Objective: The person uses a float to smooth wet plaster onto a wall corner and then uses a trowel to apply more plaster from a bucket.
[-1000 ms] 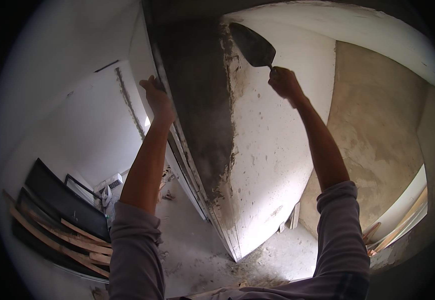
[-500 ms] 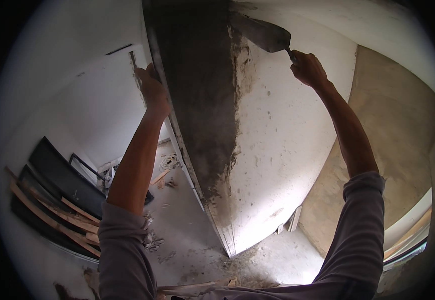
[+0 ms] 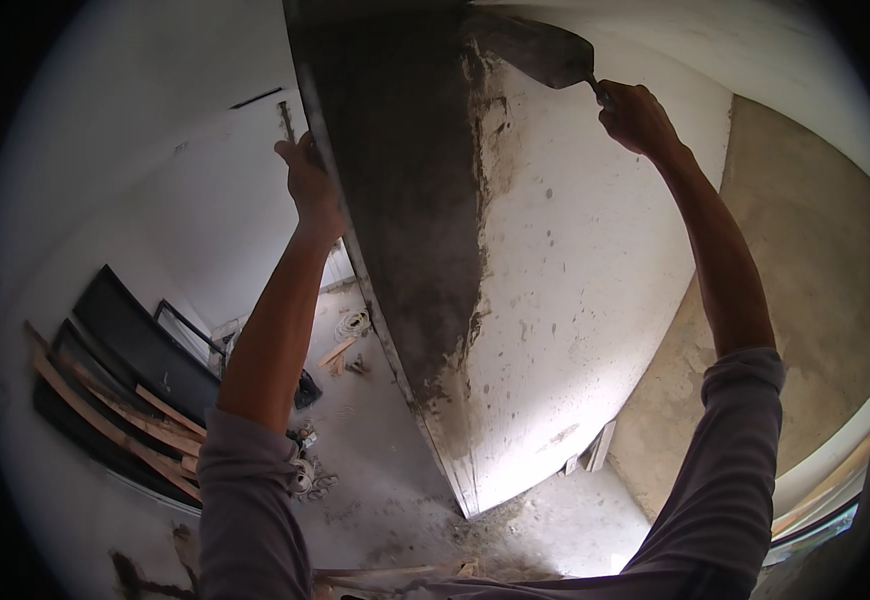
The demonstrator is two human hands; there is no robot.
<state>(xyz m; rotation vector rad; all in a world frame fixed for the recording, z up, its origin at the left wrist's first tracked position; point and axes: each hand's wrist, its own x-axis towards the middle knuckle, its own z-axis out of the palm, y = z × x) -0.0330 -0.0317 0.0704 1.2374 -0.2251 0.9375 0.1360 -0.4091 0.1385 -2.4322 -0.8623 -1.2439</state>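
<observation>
My right hand [image 3: 639, 120] is closed around the handle of a pointed trowel [image 3: 545, 55]. The blade lies near the top of the wall, its left part over the ragged border of a dark, wet-looking mortar band [image 3: 395, 200]. Along the left edge of that band runs a long straight strip [image 3: 365, 285], reaching down toward the floor. My left hand [image 3: 310, 185] grips the strip from its left side, high up, with the thumb showing and the other fingers partly hidden. Right of the band, the wall [image 3: 575, 270] is white and spotted with splashes.
Black panels [image 3: 140, 345] and wooden boards [image 3: 125, 425] lean at the left. A coiled cable [image 3: 352, 325], wood scraps [image 3: 337, 352] and debris lie on the floor [image 3: 385, 490]. A brown plastered wall [image 3: 805, 240] stands at the right; short wood pieces [image 3: 602, 447] lean low between.
The trowel and my right hand have shifted slightly to the right in the picture, as has the whole scene. My left hand keeps its place on the strip.
</observation>
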